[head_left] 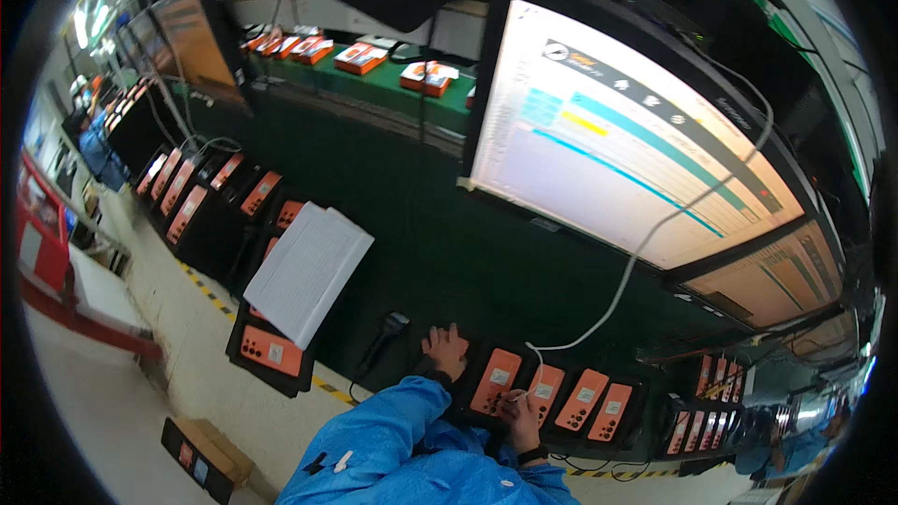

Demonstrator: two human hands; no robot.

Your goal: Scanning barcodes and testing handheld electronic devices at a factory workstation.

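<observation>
Looks to me like you're plugging the white cable (pixel 645 252) into one of the orange devices (pixel 544 391) in that black tray (pixel 645 391), so here's my two cents: line the plug up square with the port before you push, and keep the slack of the cable off the neighbouring units so it doesn't drag them crooked. Your right hand (pixel 521 411) sits at the near edge of the tray, just below the second orange device from the left, fingers pinched together around the cable's end; can't make out the plug itself, it's too small. Your left hand (pixel 445 348) rests flat with fingers spread on the dark surface just left of the tray, gripping nothing, which works as a brace. Both forearms in blue sleeves come in from below the tray, wrists bent down. The cable runs up from the tray across the big monitor (pixel 636 131) behind it.
</observation>
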